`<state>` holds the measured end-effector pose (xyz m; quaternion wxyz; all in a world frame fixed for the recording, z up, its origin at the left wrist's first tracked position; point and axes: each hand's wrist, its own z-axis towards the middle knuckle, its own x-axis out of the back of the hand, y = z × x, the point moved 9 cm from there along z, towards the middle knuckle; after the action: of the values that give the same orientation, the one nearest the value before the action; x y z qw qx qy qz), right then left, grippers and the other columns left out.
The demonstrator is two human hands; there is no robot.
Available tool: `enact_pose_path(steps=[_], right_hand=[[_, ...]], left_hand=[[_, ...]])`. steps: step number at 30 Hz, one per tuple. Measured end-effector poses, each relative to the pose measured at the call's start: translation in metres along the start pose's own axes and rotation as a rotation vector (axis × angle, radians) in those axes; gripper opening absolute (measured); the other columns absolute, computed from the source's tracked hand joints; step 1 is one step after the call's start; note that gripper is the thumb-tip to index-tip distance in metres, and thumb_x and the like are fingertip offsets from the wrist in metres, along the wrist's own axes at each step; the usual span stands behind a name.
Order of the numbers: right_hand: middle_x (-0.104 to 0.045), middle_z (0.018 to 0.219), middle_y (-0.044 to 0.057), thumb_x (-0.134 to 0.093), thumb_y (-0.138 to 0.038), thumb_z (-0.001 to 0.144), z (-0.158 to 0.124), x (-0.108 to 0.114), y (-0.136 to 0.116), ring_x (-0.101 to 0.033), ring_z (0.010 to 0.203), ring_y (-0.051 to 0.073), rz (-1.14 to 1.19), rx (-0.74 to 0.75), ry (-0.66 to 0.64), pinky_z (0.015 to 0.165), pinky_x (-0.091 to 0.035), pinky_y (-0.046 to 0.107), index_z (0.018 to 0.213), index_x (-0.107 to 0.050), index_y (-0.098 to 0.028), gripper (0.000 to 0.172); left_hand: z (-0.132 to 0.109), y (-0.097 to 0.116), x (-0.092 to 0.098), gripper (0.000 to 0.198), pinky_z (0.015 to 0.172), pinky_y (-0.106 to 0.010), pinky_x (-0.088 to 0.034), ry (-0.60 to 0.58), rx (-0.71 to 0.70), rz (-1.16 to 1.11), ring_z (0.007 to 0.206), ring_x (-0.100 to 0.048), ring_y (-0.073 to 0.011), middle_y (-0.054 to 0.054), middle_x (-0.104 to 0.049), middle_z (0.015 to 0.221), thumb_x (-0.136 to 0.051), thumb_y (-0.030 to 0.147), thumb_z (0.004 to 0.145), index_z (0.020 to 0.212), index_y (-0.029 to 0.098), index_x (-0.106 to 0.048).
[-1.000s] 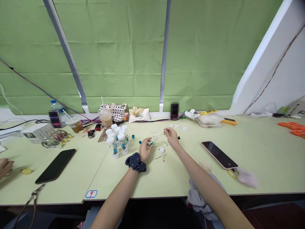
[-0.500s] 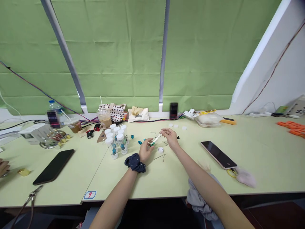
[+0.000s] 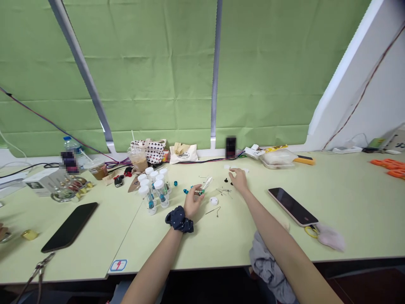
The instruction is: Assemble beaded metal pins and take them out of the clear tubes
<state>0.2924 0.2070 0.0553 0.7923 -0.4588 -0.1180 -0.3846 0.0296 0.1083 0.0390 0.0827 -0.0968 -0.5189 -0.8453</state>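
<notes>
My left hand (image 3: 193, 202), with a dark blue scrunchie (image 3: 179, 219) on the wrist, is closed round a small clear glass piece with teal inside (image 3: 204, 186), tilted up to the right. My right hand (image 3: 238, 179) reaches further back over the table, fingers curled down onto a white round cap (image 3: 233, 169); whether it grips the cap is unclear. Thin metal pins (image 3: 223, 191) and a white cap (image 3: 214, 200) lie between the hands. A cluster of small white-capped sand timers (image 3: 155, 188) stands left of my left hand.
A phone with a pale case (image 3: 292, 206) lies right; a black phone (image 3: 70, 226) lies left. Drink cups (image 3: 138, 158), a patterned pouch (image 3: 155, 150), a plastic box (image 3: 276, 158) and cables line the back edge. Grey cloth (image 3: 270, 270) hangs at the front edge. Orange scissors (image 3: 389, 165) far right.
My right hand has let go of the glass piece's end and moved back and right onto a white cap. My left hand has stayed in place with the glass piece.
</notes>
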Motion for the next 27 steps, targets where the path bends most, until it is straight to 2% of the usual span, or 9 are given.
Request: enact_pose_path(steps=[3,5,8,11,15,20,23,25,27], right_hand=[[-0.053,0.126,0.013,-0.05,-0.028,0.083,0.006,0.01,0.054,-0.042,0.115,0.032,-0.334,-0.146,-0.044,0.09,-0.037,0.043,0.116,-0.06,-0.019,0.036],[-0.043,0.138,0.01,-0.05,-0.031,0.084,0.009,0.011,0.079,-0.038,0.119,0.033,-0.462,-0.196,-0.105,0.091,-0.036,0.045,0.124,-0.055,-0.022,0.041],[-0.032,0.147,0.007,-0.046,-0.036,0.089,0.013,0.007,0.097,-0.035,0.121,0.035,-0.569,-0.19,-0.192,0.092,-0.034,0.049,0.131,-0.049,-0.027,0.043],[-0.038,0.143,0.007,-0.04,-0.038,0.092,0.015,0.001,0.1,-0.037,0.118,0.035,-0.612,-0.158,-0.249,0.091,-0.034,0.051,0.127,-0.053,-0.028,0.039],[-0.055,0.12,0.012,-0.043,-0.026,0.09,0.015,0.002,0.094,-0.046,0.108,0.031,-0.615,-0.139,-0.243,0.086,-0.038,0.044,0.11,-0.062,-0.021,0.028],[-0.059,0.1,0.012,-0.05,-0.011,0.08,0.017,0.018,0.079,-0.056,0.092,0.024,-0.439,-0.159,-0.148,0.078,-0.043,0.034,0.105,-0.06,-0.018,0.027],[-0.06,0.097,0.01,-0.05,-0.013,0.08,0.018,0.027,0.047,-0.06,0.083,0.02,-0.157,-0.118,-0.078,0.078,-0.045,0.033,0.109,-0.058,-0.018,0.031],[-0.06,0.093,0.007,-0.049,-0.019,0.082,0.013,0.02,0.014,-0.061,0.071,0.016,0.135,-0.095,-0.134,0.074,-0.048,0.033,0.11,-0.059,-0.019,0.03],[-0.061,0.09,0.006,-0.052,-0.026,0.081,0.001,0.005,-0.025,-0.062,0.067,0.016,0.465,-0.107,-0.26,0.069,-0.05,0.031,0.109,-0.06,-0.02,0.03]], left_hand=[[-0.001,0.002,-0.001,0.037,0.082,-0.034,-0.045,-0.002,-0.006,-0.005,0.089,-0.057,-0.0184,-0.009,-0.061,0.104,-0.058,0.025,0.08,0.117,0.02,-0.054],[-0.001,0.003,-0.001,0.037,0.084,-0.035,-0.044,0.005,-0.006,-0.011,0.09,-0.057,-0.0185,-0.009,-0.061,0.104,-0.059,0.025,0.08,0.116,0.02,-0.055],[-0.002,0.004,-0.002,0.036,0.084,-0.035,-0.044,0.012,0.012,-0.008,0.089,-0.057,-0.0185,-0.008,-0.061,0.103,-0.059,0.025,0.08,0.115,0.02,-0.056],[-0.002,0.004,-0.002,0.036,0.082,-0.035,-0.045,0.012,0.027,-0.012,0.087,-0.057,-0.0183,-0.008,-0.062,0.104,-0.06,0.025,0.079,0.114,0.021,-0.057],[-0.002,0.002,-0.002,0.037,0.081,-0.035,-0.045,0.012,0.032,-0.017,0.088,-0.058,-0.0189,-0.009,-0.062,0.104,-0.06,0.025,0.079,0.116,0.021,-0.056],[-0.001,0.001,-0.001,0.037,0.082,-0.034,-0.045,0.019,0.021,-0.017,0.087,-0.058,-0.018,-0.007,-0.061,0.103,-0.061,0.026,0.079,0.115,0.022,-0.056],[-0.001,0.0,0.0,0.038,0.079,-0.033,-0.045,0.025,0.039,-0.018,0.085,-0.057,-0.0177,-0.007,-0.061,0.103,-0.062,0.028,0.078,0.115,0.022,-0.057],[-0.001,-0.001,0.001,0.038,0.078,-0.033,-0.045,0.026,0.046,-0.026,0.085,-0.057,-0.0181,-0.008,-0.061,0.103,-0.062,0.028,0.078,0.115,0.022,-0.057],[0.0,-0.001,0.001,0.038,0.078,-0.034,-0.046,0.022,0.042,-0.024,0.086,-0.057,-0.0185,-0.008,-0.061,0.103,-0.061,0.027,0.078,0.115,0.02,-0.056]])
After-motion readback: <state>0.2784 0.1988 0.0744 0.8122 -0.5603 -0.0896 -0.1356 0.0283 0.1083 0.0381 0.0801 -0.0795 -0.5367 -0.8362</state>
